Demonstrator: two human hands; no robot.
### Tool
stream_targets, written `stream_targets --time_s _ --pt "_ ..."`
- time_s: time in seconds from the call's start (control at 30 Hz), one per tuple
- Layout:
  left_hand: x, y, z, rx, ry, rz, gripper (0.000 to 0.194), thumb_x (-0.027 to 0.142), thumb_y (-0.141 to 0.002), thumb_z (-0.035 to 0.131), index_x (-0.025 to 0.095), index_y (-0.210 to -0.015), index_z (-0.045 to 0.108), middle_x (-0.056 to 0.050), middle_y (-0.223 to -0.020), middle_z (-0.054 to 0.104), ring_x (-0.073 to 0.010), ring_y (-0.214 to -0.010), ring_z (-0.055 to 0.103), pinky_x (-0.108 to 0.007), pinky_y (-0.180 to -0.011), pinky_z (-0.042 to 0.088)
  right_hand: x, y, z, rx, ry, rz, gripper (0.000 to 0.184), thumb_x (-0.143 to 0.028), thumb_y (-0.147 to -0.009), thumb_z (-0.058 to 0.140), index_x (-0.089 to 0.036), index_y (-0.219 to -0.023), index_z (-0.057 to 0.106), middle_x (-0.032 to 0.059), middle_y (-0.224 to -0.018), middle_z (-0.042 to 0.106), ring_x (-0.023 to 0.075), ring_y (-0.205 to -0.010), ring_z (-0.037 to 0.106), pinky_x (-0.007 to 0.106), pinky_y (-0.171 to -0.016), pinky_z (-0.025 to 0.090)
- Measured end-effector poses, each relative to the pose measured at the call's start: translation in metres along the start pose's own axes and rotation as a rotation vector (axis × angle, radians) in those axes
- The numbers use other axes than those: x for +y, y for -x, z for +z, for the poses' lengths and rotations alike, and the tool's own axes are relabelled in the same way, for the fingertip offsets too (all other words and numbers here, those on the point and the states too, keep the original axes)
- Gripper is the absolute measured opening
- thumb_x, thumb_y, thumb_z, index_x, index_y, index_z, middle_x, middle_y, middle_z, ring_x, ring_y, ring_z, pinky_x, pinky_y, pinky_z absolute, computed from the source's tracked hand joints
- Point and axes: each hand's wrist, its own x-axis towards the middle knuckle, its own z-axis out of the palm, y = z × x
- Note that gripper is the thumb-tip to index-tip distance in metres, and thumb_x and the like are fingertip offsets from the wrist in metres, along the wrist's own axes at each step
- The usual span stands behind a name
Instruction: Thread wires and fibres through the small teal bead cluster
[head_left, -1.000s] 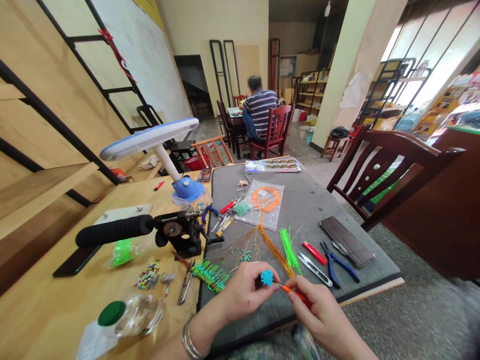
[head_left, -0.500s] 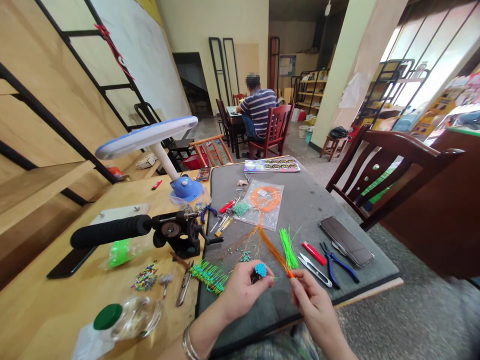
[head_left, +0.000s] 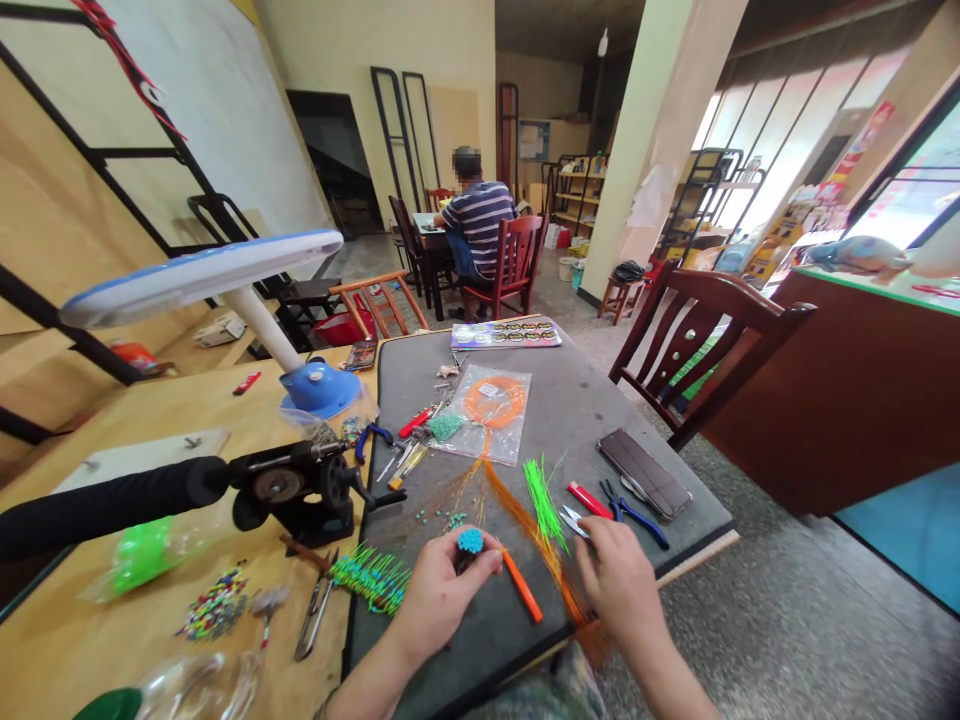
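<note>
My left hand (head_left: 442, 590) is closed around a bundle with a tight cluster of small blue bead-like heads (head_left: 470, 541) showing on top. A slim orange stick (head_left: 523, 588) slants down from beside its fingertips; whether they grip it cannot be told. My right hand (head_left: 621, 575) curls over the handles of metal thread snips (head_left: 576, 522), whose blades show past the fingers close to the mat. Long orange strands (head_left: 517, 505) run down the mat and pass left of this hand. Bright green strands (head_left: 544, 500) lie just beyond them.
Right of the snips lie a red lighter (head_left: 589, 498), blue-handled pliers (head_left: 636, 513) and a dark phone case (head_left: 645, 472). A bag with an orange coil (head_left: 495, 400) lies farther back. To the left stand a cranked vise (head_left: 292, 485) and a lamp (head_left: 319, 388). A person (head_left: 480, 230) sits beyond.
My right hand has let go of the orange strands' end and moved onto the snips. The orange stick now shows beside my left hand, which keeps the bundle. The view has swung right.
</note>
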Motion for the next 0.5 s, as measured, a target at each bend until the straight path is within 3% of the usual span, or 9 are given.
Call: stream_targets --time_s 0.1,0.2,0.37,0.5 --pt "-0.002 -0.001 0.0 -0.002 0.017 -0.011 0.019 0.033 -0.077 0.062 0.015 -0.072 0.064 -0.005 -0.069 0.066 -0.0175 -0.068 0.059 -0.026 -0.066 0.045 0.036 -0.006 -0.015 0.004 0.214 0.083 0.021 -0.026 -0.086 0.051 -0.015 -0.099 0.063 0.0121 -0.1 0.066 0.0271 -0.096 0.056 0.04 -0.088 0.043" --pt "-0.004 -0.003 0.002 -0.001 0.016 -0.01 0.02 0.034 -0.076 0.063 0.015 -0.071 0.065 -0.004 -0.068 0.065 -0.0172 -0.067 0.058 -0.026 -0.066 0.045 0.056 -0.008 -0.02 -0.06 0.384 0.202 0.029 -0.031 -0.086 0.052 -0.01 -0.103 0.063 0.0147 -0.102 0.066 0.0294 -0.095 0.057 0.04 -0.086 0.043" --pt "-0.004 -0.005 0.005 -0.001 0.042 -0.007 0.018 0.032 -0.076 0.064 0.015 -0.072 0.065 -0.004 -0.068 0.065 -0.017 -0.068 0.058 -0.025 -0.067 0.045 0.055 -0.009 -0.011 -0.176 0.485 0.251 0.044 -0.041 -0.084 0.052 -0.006 -0.11 0.061 0.0175 -0.107 0.065 0.0312 -0.097 0.058 0.038 -0.082 0.045" --pt "-0.003 -0.005 0.005 0.008 0.068 -0.008 0.016 0.031 -0.077 0.064 0.015 -0.072 0.064 -0.004 -0.068 0.065 -0.0169 -0.068 0.059 -0.025 -0.068 0.045 0.059 -0.009 -0.005 -0.153 0.507 0.248 0.038 -0.032 -0.082 0.051 -0.004 -0.106 0.062 0.019 -0.101 0.066 0.0321 -0.093 0.059 0.04 -0.082 0.045"
